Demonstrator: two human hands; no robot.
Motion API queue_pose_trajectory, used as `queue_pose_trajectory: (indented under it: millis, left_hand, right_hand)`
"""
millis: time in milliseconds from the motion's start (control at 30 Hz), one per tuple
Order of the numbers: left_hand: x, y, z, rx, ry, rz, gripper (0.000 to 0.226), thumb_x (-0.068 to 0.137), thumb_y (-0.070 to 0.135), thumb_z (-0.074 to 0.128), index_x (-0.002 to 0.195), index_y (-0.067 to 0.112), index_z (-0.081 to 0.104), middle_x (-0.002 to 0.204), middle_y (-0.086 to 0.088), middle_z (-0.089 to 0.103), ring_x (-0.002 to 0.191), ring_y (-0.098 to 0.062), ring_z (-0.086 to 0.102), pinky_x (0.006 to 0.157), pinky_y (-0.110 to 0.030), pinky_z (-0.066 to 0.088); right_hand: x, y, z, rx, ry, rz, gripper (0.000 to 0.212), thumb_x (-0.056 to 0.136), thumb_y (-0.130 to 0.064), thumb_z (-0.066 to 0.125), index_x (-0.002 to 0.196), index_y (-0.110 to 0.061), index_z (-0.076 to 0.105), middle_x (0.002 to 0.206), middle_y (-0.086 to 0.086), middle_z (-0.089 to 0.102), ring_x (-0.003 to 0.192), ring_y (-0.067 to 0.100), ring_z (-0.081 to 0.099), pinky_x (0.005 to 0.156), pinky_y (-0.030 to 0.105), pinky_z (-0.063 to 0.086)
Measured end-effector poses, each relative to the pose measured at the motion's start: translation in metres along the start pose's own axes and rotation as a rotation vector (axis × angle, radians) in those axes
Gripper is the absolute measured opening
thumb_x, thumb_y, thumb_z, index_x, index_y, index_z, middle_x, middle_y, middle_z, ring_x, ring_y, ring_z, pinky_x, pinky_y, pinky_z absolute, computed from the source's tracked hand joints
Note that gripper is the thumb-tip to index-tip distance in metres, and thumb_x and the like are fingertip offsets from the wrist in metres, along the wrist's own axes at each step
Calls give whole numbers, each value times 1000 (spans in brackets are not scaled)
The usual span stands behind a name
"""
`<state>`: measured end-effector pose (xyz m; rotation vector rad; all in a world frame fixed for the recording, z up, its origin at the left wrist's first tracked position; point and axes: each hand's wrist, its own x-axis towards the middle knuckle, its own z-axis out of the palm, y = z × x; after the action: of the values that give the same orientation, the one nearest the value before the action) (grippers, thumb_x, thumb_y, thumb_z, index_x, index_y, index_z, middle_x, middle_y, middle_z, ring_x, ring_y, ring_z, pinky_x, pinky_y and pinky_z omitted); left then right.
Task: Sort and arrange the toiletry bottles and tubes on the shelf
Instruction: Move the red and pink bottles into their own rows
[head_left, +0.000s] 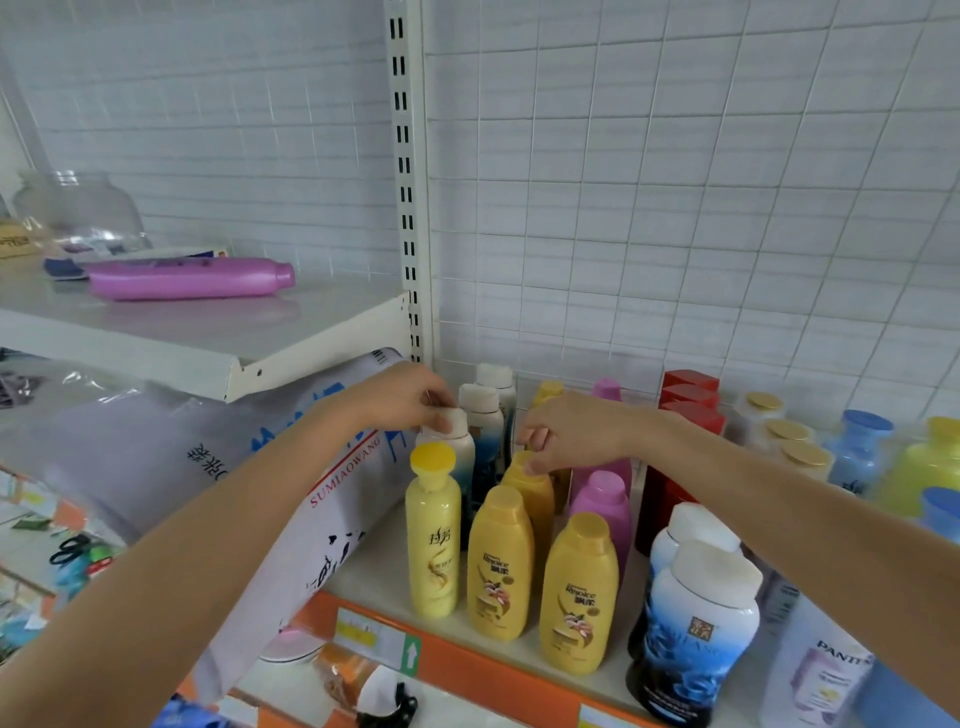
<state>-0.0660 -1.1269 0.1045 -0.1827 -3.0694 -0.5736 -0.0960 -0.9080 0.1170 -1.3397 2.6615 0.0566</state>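
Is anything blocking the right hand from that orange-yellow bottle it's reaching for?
Nothing visible does. The right hand already touches the cap of the orange-yellow bottle from above, with the pink bottle only beside it. The left hand pinches a white-capped bottle.

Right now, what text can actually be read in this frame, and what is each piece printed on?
"SUMIAOWANG": white bag, in red letters.
"Rejoice": front orange bottle.
"Rejoice": orange bottle behind it.
"PANT", cut off: white bottle at lower right.
Chinese characters on the pale yellow bottle and price tags: too blurred to read.
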Motion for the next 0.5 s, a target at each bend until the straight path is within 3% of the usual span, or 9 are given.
queue_pose_trajectory:
  millis: [300, 400, 500]
  left_hand:
    - [12, 3, 3, 30, -68, 10, 31, 84, 17, 67, 113, 8, 63, 105, -8, 68, 72, -7, 60, 58, -9, 48]
    - [12, 3, 2, 45, -87, -15, 31, 84, 15, 66, 114, 10, 63, 108, -6, 67, 89, -18, 64, 73, -20, 51]
    - [4, 1, -2, 36, -54, 2, 23, 83, 16, 65, 107, 17, 67, 102, 3, 67, 95, -12, 62, 80, -21, 47]
  right_hand:
    - [7, -9, -4, 65, 22, -45, 43, 89, -37, 57, 125, -15, 53, 118, 2, 62, 106, 17, 57, 97, 36, 46]
    - [13, -21, -8, 91, 64, -90, 41, 89, -41, 56, 121, -16, 56, 115, 2, 64, 105, 17, 58, 94, 33, 46]
    - [17, -40, -11, 127, 92, -160, 46, 89, -45, 54, 125, -16, 53, 117, 3, 63, 106, 17, 59, 92, 29, 46]
